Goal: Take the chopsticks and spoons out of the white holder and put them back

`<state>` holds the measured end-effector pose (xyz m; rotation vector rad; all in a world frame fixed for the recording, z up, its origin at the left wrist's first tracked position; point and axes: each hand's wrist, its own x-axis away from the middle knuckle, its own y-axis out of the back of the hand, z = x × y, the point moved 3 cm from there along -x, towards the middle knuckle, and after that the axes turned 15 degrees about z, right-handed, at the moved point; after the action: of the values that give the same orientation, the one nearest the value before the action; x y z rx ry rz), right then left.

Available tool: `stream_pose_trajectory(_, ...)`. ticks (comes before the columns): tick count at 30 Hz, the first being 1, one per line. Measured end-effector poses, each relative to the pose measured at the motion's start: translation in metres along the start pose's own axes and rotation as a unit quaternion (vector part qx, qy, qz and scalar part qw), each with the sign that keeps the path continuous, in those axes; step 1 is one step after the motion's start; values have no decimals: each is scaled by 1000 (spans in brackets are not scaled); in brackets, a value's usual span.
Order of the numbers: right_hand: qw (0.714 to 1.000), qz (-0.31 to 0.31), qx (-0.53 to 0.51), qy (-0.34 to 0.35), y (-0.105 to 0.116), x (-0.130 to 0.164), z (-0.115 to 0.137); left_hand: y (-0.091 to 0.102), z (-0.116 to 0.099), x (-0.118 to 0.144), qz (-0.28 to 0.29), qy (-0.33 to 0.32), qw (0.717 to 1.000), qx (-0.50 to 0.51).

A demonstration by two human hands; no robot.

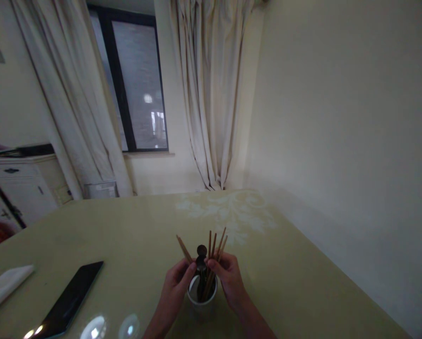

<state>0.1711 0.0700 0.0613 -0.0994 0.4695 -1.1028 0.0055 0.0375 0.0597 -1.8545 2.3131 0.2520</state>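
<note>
A white cup (203,308) stands near the front of the table, holding metal spoons (201,250) and several wooden chopsticks (211,242). My left hand (175,282) is at the cup's left rim, its thumb and fingers closed on chopsticks (184,248) that lean up to the left. On the other side, my right hand (230,275) pinches the group of chopsticks that rises from the cup's right half. The spoon bowls point upward between my two hands. The lower ends of the chopsticks in my left hand are hidden.
A dark flat tablet-like object (73,296) lies on the pale green table (143,235) to the left. Beyond it is a white object (6,287) at the left edge. A wall (338,188) borders the table's right side; curtains (211,94) hang behind.
</note>
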Motion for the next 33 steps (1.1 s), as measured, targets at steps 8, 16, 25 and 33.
stream_pose_trajectory(8, 1000, 10, 0, 5, -1, 0, 1, -1, 1, 0, 5, -1, 1000, 4)
stream_pose_trajectory(16, 1000, 15, 9, 11, -1, 0, 2, 0, 3, 0, 12, -2, 1000, 7)
stream_pose_trajectory(25, 1000, 6, 16, 1, 1, 0, -1, 1, 6, -1, 8, -2, 1000, 4)
stream_pose_trajectory(33, 1000, -2, 20, 1, 1, 0, -1, 1, 8, -1, 11, -5, 1000, 0)
